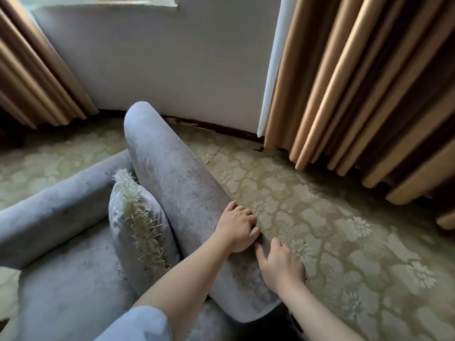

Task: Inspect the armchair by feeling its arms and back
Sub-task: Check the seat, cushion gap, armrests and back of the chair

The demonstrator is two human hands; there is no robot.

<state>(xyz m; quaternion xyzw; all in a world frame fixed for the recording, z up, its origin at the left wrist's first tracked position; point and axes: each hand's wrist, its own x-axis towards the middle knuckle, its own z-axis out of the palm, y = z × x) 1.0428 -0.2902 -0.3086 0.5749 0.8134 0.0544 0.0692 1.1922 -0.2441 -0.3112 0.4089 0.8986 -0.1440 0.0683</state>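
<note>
A grey velvet armchair (170,173) fills the lower left, seen from above. Its long padded part runs from the wall down toward me. My left hand (237,230) lies over the outer edge of this padded part, fingers curled down over the edge toward the carpet side. My right hand (279,264) sits just below it on the same edge, fingers spread and pressing the fabric. A grey cushion (140,232) with a pale fringe leans in the seat against the padded part.
Patterned green-gold carpet (332,230) covers the floor on the right. Tan curtains (364,82) hang at the right and at the left (32,77). A white wall (160,57) with a dark skirting stands behind the chair.
</note>
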